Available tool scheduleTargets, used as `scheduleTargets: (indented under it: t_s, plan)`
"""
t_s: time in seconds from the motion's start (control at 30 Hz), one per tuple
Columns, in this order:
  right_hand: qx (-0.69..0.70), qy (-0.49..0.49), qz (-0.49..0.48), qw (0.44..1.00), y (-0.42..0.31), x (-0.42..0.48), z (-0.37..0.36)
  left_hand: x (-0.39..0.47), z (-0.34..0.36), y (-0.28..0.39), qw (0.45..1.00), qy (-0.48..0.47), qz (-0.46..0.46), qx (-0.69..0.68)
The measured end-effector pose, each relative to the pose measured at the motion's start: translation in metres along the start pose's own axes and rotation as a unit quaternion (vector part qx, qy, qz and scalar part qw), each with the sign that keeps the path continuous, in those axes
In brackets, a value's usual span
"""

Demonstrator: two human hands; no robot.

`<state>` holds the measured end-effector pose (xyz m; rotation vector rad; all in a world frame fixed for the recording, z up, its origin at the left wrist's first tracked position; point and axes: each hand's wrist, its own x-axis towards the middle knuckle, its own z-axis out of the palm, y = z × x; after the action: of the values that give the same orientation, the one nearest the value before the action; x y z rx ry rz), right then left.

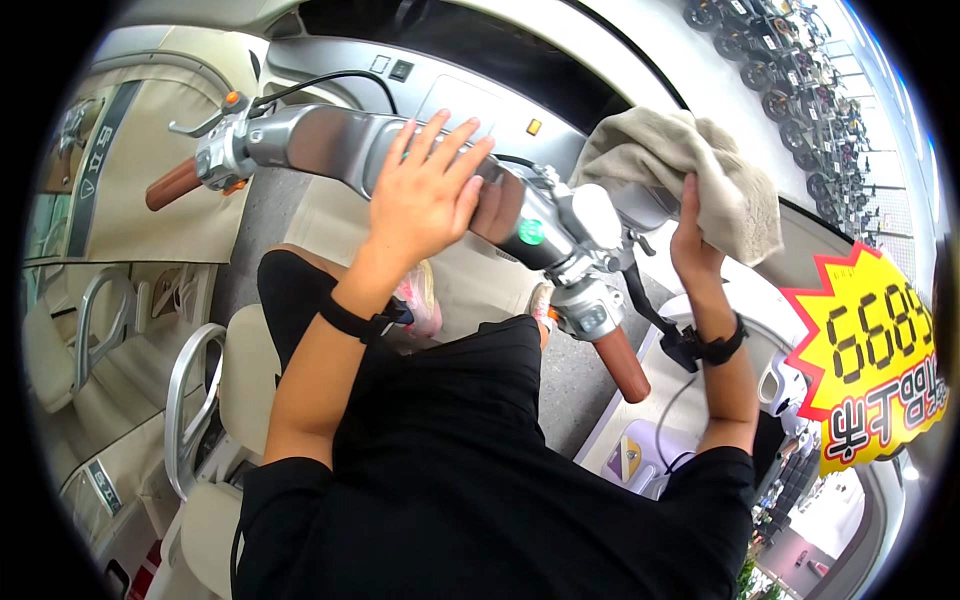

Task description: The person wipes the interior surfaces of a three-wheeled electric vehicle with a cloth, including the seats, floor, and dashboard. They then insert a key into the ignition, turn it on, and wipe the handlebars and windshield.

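Note:
My left hand (424,191) lies flat, fingers spread, on the glossy handlebar cover (322,146) of a small enclosed vehicle. In my right hand (691,236) is a bunched beige-grey cloth (679,157), raised at the right by the dashboard and door opening; its lower folds hang past my fingers. Between the hands, the handlebar's right side carries a white rounded part (596,214), a silver switch housing (589,307) and a brown grip (621,365). The brown left grip (172,184) and its brake lever (193,126) are free of my hands.
A silver-grey dashboard (465,97) runs beneath the dark windscreen (480,41). Beige seats with metal armrests (180,405) stand at the left. A yellow-and-red price sign (874,352) juts in at the right. Outside, a lilac vehicle (637,450) and several parked scooters (795,105) stand.

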<state>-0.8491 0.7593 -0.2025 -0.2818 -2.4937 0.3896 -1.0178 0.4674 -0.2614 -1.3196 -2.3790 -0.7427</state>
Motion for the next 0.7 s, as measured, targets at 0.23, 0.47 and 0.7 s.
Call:
scheduleTargets:
  t_s: [0.23,0.47,0.7]
  plan:
    - [-0.069,-0.339,-0.165,0.924,-0.001,0.052,0.044,-0.003,0.004,-0.001,0.999,0.032,-0.005,-0.023]
    - [-0.172,-0.352,-0.296,0.871,-0.034,0.091,0.094,-0.054,-0.006,-0.003,0.997,0.010,-0.007,-0.078]
    - [-0.258,-0.285,-0.471,0.794,-0.073,0.148,0.143,-0.124,-0.032,0.001,0.973,-0.045,-0.078,-0.211]
